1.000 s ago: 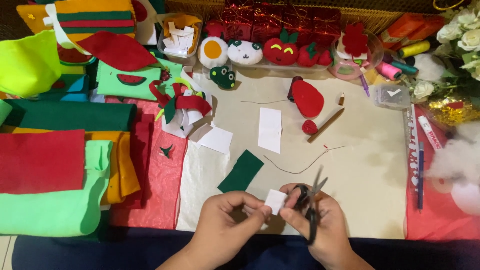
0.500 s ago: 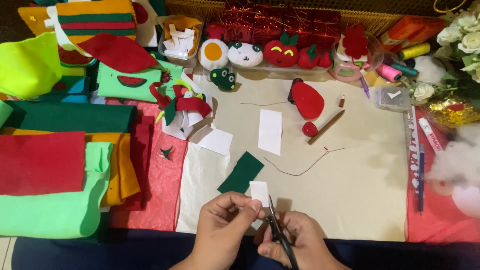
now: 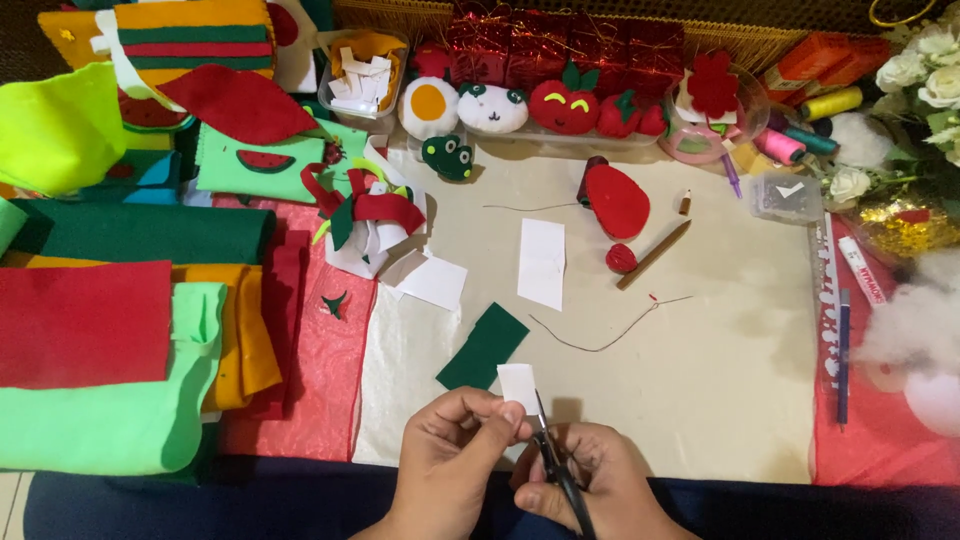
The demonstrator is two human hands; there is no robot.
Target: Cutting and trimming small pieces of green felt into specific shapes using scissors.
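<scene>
Small white paper piece (image 3: 517,383) pinched upright in left hand (image 3: 452,458) at lower centre, long axis vertical, scissors (image 3: 553,462) gripped in right hand (image 3: 590,487) just right of it, blades nearly shut at its lower edge.

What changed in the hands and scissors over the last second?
The right hand swung the scissors from upright on the right of the white paper piece to pointing up from below it, blades at its lower edge. The left hand kept pinching the paper. The dark green felt strip stayed put.
</scene>
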